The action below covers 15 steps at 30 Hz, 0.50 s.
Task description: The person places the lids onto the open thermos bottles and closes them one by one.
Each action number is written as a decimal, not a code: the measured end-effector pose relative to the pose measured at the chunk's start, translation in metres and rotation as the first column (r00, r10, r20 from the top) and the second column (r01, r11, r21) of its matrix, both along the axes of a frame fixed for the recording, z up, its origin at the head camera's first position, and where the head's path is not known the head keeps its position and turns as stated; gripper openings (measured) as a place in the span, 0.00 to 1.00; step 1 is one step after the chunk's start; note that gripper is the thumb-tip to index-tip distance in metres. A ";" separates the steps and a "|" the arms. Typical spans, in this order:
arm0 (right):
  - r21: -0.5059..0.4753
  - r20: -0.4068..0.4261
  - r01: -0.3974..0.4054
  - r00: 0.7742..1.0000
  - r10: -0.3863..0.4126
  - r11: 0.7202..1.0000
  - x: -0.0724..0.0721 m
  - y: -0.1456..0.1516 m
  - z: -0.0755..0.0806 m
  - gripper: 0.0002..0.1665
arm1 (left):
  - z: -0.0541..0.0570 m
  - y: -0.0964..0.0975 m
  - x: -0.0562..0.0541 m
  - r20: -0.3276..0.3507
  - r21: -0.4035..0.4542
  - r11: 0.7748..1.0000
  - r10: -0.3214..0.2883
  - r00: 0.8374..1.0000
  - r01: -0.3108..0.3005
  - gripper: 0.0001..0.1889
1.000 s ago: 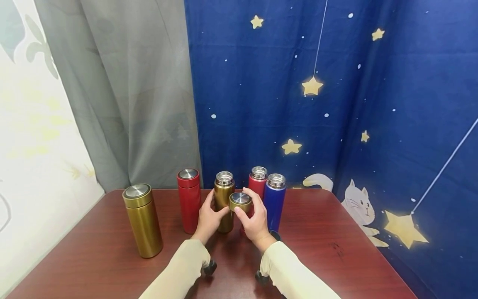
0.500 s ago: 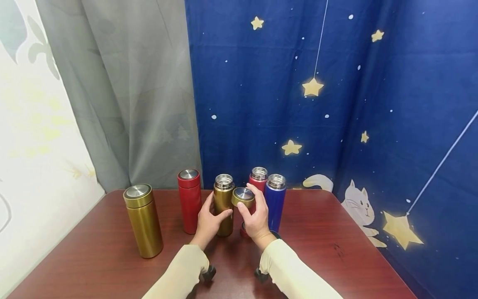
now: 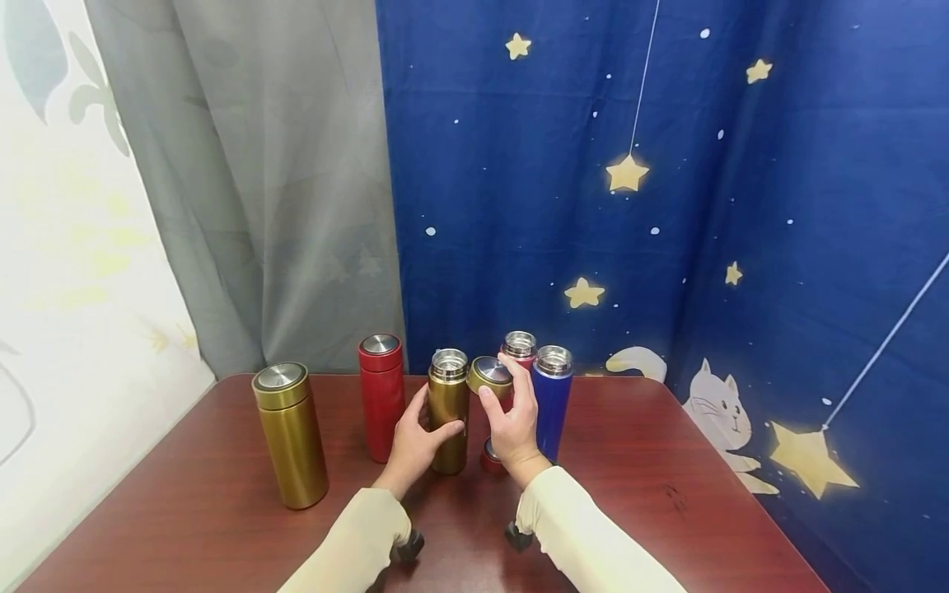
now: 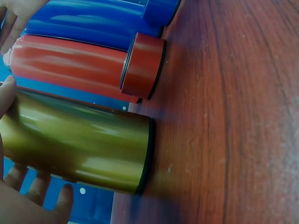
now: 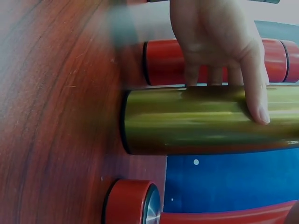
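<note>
A gold thermos bottle point(image 3: 449, 403) stands uncapped in the middle, its steel mouth bare. My left hand point(image 3: 417, 441) grips it from the left, thumb across the front; in the right wrist view that thumb lies along the gold bottle point(image 5: 187, 119). Between the fingers and thumb of my right hand point(image 3: 516, 424) is a gold lid point(image 3: 483, 380) with a steel top, tilted, just right of the bottle's mouth. Behind the right hand are an uncapped red thermos point(image 3: 520, 352) and an uncapped blue thermos point(image 3: 553, 408).
A capped red thermos point(image 3: 381, 403) stands just left of the left hand. Farther left is a larger capped gold thermos point(image 3: 292, 445). A red lid point(image 3: 492, 458) sits on the brown table point(image 3: 630, 478) in front of the red bottle. A blue lid point(image 4: 161, 10) shows beside the blue bottle.
My right hand has carried the gold lid up and to the right, from in front of the gold bottle to beside its mouth. The bottle has shifted slightly nearer in the left hand.
</note>
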State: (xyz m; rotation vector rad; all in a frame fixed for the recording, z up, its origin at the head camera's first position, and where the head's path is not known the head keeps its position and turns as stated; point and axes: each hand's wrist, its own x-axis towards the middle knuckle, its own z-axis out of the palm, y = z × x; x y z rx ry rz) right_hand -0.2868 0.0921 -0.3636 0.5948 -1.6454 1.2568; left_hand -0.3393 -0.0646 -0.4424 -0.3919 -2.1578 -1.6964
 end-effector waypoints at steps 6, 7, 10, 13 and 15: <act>-0.017 0.005 0.003 1.000 -0.003 1.000 0.000 -0.001 0.005 0.27 | -0.001 -0.001 0.001 -0.001 -0.012 1.000 -0.022 1.000 0.022 0.45; -0.021 0.006 0.004 1.000 -0.004 1.000 0.000 -0.002 0.006 0.27 | -0.001 -0.001 0.002 0.000 -0.013 1.000 -0.026 1.000 0.026 0.44; -0.024 0.006 0.013 1.000 -0.013 1.000 -0.001 -0.003 0.009 0.27 | 0.000 -0.002 0.003 0.001 -0.019 0.999 -0.035 0.999 0.035 0.44; -0.022 0.001 0.012 1.000 -0.012 1.000 -0.002 -0.005 0.011 0.27 | 0.000 -0.003 0.004 0.019 -0.024 0.998 -0.051 0.999 0.052 0.45; -0.020 0.003 0.008 1.000 -0.008 1.000 -0.003 -0.006 0.011 0.27 | 0.000 -0.004 0.005 0.026 -0.029 0.997 -0.064 0.998 0.065 0.45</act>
